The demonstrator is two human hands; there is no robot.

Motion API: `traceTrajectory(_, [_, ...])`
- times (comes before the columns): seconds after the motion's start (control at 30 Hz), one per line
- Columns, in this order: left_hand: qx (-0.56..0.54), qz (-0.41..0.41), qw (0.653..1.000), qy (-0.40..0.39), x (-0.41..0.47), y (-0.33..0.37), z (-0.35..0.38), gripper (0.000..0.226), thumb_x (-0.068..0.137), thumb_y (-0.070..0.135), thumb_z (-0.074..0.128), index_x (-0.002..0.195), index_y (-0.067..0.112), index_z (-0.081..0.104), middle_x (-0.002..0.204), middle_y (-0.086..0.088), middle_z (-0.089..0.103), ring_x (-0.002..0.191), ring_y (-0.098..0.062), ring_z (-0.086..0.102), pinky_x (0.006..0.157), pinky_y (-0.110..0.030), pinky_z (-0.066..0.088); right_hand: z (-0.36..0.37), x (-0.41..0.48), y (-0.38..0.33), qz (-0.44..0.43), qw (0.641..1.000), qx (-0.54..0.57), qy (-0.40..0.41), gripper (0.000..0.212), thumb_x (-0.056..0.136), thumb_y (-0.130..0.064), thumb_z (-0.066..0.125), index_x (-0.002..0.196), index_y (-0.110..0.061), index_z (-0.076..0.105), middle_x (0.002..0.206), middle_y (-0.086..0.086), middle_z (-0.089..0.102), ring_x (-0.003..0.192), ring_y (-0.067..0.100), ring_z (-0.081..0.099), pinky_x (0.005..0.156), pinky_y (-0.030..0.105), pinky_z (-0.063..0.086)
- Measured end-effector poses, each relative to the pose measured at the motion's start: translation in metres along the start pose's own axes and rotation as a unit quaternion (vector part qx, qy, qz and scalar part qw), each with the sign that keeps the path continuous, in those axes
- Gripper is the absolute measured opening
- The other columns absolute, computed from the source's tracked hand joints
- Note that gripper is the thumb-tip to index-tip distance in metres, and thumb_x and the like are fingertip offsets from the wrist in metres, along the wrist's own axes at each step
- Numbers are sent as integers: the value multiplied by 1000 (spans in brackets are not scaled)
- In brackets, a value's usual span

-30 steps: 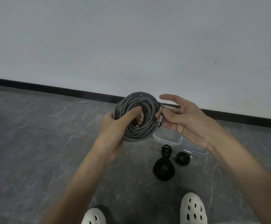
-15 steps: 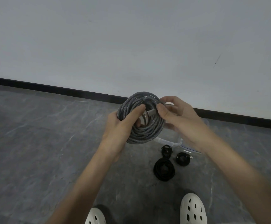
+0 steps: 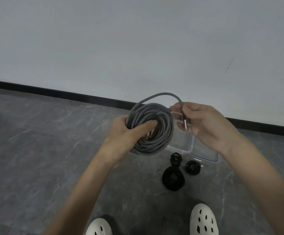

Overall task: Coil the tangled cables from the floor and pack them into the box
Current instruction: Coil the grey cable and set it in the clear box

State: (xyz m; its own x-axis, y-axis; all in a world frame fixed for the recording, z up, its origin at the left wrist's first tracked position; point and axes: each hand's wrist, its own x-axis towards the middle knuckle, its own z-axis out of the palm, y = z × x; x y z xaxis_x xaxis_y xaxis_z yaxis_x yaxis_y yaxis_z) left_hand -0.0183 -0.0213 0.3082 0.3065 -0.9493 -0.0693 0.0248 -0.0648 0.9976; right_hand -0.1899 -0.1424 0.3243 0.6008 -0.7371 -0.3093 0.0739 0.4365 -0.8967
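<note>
One grey coil (image 3: 152, 133) is being held up at the centre of the frame, above the floor and outside the box. It is being gripped by the left hand (image 3: 122, 138), whose fingers (image 3: 144, 127) are being curled round the left side of the bundle, with the thumb lying across its front. One loose end (image 3: 165, 95) of the same cable is arching out of the top of the coil. It is being pinched by the fingers (image 3: 191, 109) of the right hand (image 3: 204, 126), right of centre. Its metal plug (image 3: 185, 124) is hanging down in front of the palm, just beside the coil and apart from it.

Three black coils (image 3: 173, 179) are lying on the floor below the hands. The largest is lowest, a smaller one (image 3: 193, 167) is at its upper right, and the smallest (image 3: 176, 158) is just above it.

One clear box (image 3: 191, 141) is standing behind them and is being partly hidden by the grey coil and the right hand. One blue-rimmed lid (image 3: 207, 154) is lying just beside the box on the right.

The lower half of the frame is being filled by a grey veined floor (image 3: 36, 141) and the upper half by a pale wall (image 3: 138, 39). The two are being divided by a black baseboard (image 3: 53, 92) slanting down to the right.

Two white perforated shoes (image 3: 99, 227) (image 3: 203, 219) are showing at the bottom edge. Much of the floor at lower centre and lower right is being covered by two bare forearms (image 3: 87, 184).
</note>
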Motion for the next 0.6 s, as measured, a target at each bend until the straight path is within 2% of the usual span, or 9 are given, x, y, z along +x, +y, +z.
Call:
traceTrajectory(0.07, [19, -5, 1000, -12, -1, 0, 2, 31, 84, 21, 74, 55, 29, 69, 54, 12, 61, 54, -3, 60, 57, -18, 48, -6, -1, -5, -11, 1000, 29, 4, 18, 84, -11, 57, 87, -12, 74, 81, -3, 66, 73, 10, 56, 64, 19, 50])
traceTrajectory(0.2, [19, -34, 999, 18, 1, -1, 3, 34, 84, 26, 73, 51, 29, 68, 52, 12, 60, 51, -2, 59, 52, -15, 46, -5, -8, -7, -17, 993, 98, -69, 20, 80, -16, 58, 82, -22, 78, 80, -5, 60, 73, 9, 53, 78, 23, 40])
traceTrajectory(0.27, [8, -45, 998, 34, 3, -3, 3, 32, 83, 28, 74, 52, 26, 67, 52, 10, 59, 51, -5, 58, 52, -17, 46, 3, -11, -3, -19, 981, 142, -128, 21, 83, -14, 57, 85, -20, 77, 79, -4, 60, 72, 10, 57, 75, 21, 47])
traceTrajectory(0.33, [-4, -46, 998, 42, 3, -5, 3, 33, 83, 26, 74, 51, 25, 66, 52, 8, 57, 50, -6, 56, 50, -18, 45, 12, -12, 0, -40, 983, 112, -138, 19, 82, -11, 57, 86, -15, 75, 79, 0, 64, 75, 13, 63, 73, 23, 53])
traceTrajectory(0.43, [-10, -48, 998, 42, 3, -6, 6, 33, 85, 22, 73, 52, 25, 69, 51, 10, 59, 48, -4, 57, 49, -16, 45, 18, -14, 3, -80, 991, 37, -96, 16, 75, -3, 60, 87, -7, 70, 78, 5, 70, 84, 21, 71, 75, 30, 57])
traceTrajectory(0.5, [-5, -50, 998, 34, 3, -5, 8, 29, 84, 22, 73, 55, 26, 70, 51, 10, 59, 49, -4, 57, 50, -17, 45, 19, -15, 6, -97, 992, -5, -86, 16, 71, -3, 65, 85, -8, 70, 80, 6, 72, 91, 22, 72, 81, 34, 58])
traceTrajectory(0.6, [7, -52, 998, 30, 3, -8, 9, 29, 84, 24, 74, 55, 26, 69, 51, 10, 59, 48, -4, 57, 49, -16, 44, 24, -16, 9, -155, 983, -76, -71, 14, 66, -9, 72, 77, -17, 73, 81, 4, 73, 86, 17, 70, 80, 27, 56])
